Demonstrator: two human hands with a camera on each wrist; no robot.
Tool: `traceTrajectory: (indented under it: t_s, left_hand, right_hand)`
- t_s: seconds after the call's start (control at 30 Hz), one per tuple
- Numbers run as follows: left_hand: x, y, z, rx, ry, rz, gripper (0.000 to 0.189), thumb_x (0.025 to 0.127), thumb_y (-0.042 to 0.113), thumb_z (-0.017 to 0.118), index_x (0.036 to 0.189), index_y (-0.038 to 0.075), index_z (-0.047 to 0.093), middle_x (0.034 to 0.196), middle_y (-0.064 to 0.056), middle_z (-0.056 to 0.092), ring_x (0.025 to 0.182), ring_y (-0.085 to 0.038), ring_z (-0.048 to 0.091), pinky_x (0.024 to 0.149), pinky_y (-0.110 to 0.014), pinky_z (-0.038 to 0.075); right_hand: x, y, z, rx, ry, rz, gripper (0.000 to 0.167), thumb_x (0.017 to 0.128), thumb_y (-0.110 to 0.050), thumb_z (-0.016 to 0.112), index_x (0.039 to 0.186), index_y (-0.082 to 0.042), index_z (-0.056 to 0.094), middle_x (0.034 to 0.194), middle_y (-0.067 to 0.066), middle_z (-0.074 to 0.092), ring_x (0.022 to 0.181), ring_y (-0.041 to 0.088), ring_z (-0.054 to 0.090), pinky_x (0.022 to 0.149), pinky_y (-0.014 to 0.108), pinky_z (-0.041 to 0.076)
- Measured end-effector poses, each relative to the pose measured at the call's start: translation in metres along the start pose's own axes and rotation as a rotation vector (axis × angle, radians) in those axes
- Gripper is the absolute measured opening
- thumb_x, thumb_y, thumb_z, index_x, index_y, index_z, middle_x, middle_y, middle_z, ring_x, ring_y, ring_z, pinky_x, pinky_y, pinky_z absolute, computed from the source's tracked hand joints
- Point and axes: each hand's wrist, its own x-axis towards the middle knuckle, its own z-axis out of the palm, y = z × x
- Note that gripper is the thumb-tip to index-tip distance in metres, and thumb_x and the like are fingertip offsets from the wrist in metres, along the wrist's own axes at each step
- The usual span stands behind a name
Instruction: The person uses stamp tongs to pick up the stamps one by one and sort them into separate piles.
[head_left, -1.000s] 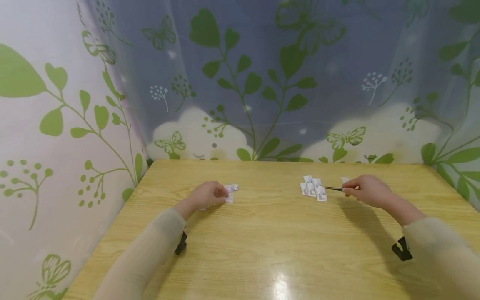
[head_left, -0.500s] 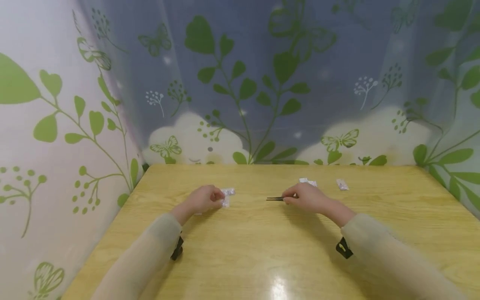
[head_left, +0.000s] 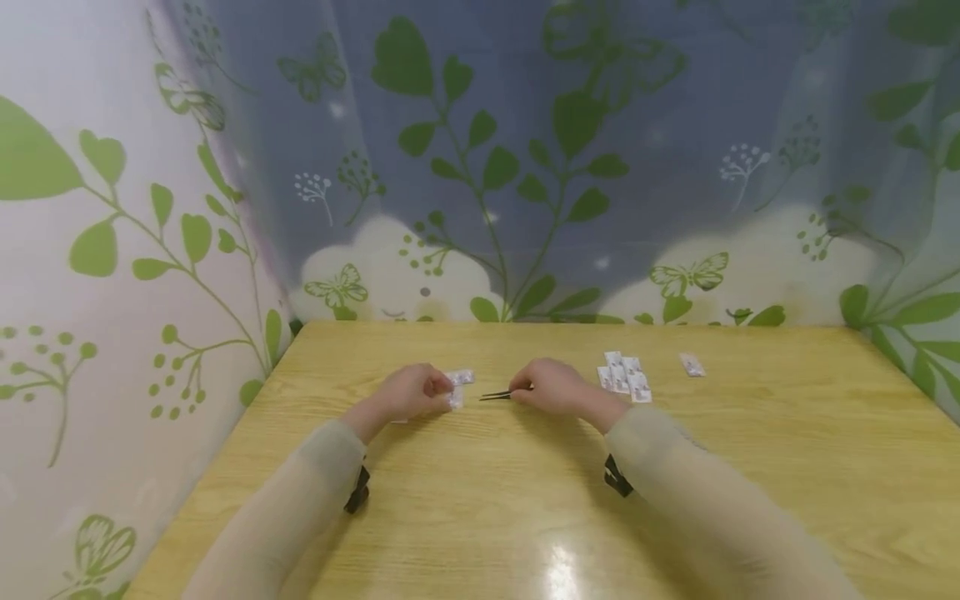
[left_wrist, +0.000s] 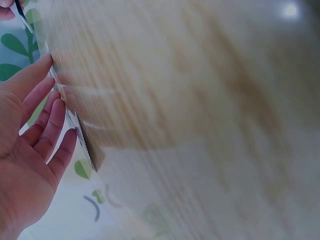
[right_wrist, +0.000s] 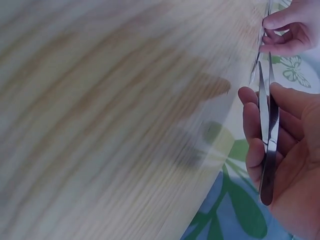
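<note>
My left hand (head_left: 408, 393) rests low at the left of the wooden table (head_left: 480, 492), its fingertips at small white printed packets (head_left: 461, 377). In the left wrist view its fingers are spread and nearly straight, with a thin packet (left_wrist: 86, 142) beside the little finger. Part of the packets is hidden by this hand. My right hand (head_left: 553, 388) pinches metal tweezers (right_wrist: 270, 140) between thumb and fingers. The tweezers' two tips stand slightly apart, with nothing seen between them, and point left toward the packets by my left hand.
Several similar packets (head_left: 626, 375) lie side by side in a staggered cluster to the right of my right hand. One lone packet (head_left: 692, 365) lies farther right. Behind the table hangs a leaf-patterned curtain (head_left: 495, 167); another patterned sheet (head_left: 112, 333) is at the left.
My right hand has carried the tweezers left, from beside the packet cluster to near my left hand. The cluster and the lone packet show uncovered again. My left hand stays in place.
</note>
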Motion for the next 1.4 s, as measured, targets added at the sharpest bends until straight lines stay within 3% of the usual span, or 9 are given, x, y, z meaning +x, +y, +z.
traceTrajectory:
  t_s: [0.33, 0.7, 1.03, 1.27, 1.4]
  left_hand:
    - [0.005, 0.006, 0.0, 0.016, 0.005, 0.0, 0.026, 0.086, 0.023, 0.075, 0.109, 0.012, 0.07, 0.099, 0.0, 0.064, 0.093, -0.017, 0.059, 0.086, -0.036, 0.048]
    - [-0.001, 0.004, 0.007, 0.011, 0.005, -0.011, 0.022, 0.085, 0.021, 0.076, 0.104, 0.011, 0.071, 0.094, 0.002, 0.064, 0.088, -0.016, 0.059, 0.083, -0.036, 0.049]
    - [0.0, 0.006, 0.007, 0.018, 0.008, -0.002, 0.019, 0.085, 0.02, 0.076, 0.102, 0.012, 0.071, 0.094, 0.001, 0.064, 0.087, -0.016, 0.059, 0.082, -0.037, 0.049]
    - [0.0, 0.006, 0.002, 0.032, 0.014, 0.01, 0.016, 0.087, 0.018, 0.074, 0.102, 0.011, 0.071, 0.095, 0.0, 0.065, 0.088, -0.017, 0.061, 0.083, -0.037, 0.049]
    - [0.001, 0.003, 0.001, 0.03, 0.012, 0.009, 0.017, 0.087, 0.019, 0.074, 0.102, 0.012, 0.071, 0.095, 0.001, 0.065, 0.088, -0.016, 0.061, 0.083, -0.036, 0.049]
  right_hand:
    - [0.017, -0.011, 0.002, -0.013, -0.025, 0.096, 0.017, 0.095, -0.017, 0.062, 0.104, -0.009, 0.075, 0.102, 0.003, 0.071, 0.096, 0.021, 0.065, 0.089, 0.04, 0.048]
    - [0.022, -0.02, 0.014, 0.016, -0.051, 0.145, 0.016, 0.093, -0.02, 0.065, 0.101, -0.011, 0.076, 0.094, 0.0, 0.072, 0.084, 0.014, 0.062, 0.086, 0.037, 0.049]
    - [0.026, -0.023, 0.012, 0.019, -0.044, 0.131, 0.016, 0.094, -0.018, 0.063, 0.096, -0.011, 0.077, 0.077, -0.004, 0.065, 0.066, 0.011, 0.051, 0.068, 0.03, 0.046]
    - [0.022, -0.023, 0.003, 0.006, -0.09, 0.15, 0.018, 0.095, -0.019, 0.062, 0.1, -0.009, 0.076, 0.092, 0.0, 0.071, 0.075, 0.011, 0.059, 0.076, 0.033, 0.05]
    - [0.025, -0.023, 0.003, 0.03, -0.105, 0.162, 0.019, 0.095, -0.02, 0.062, 0.101, -0.008, 0.076, 0.088, 0.0, 0.07, 0.071, 0.01, 0.058, 0.072, 0.03, 0.05]
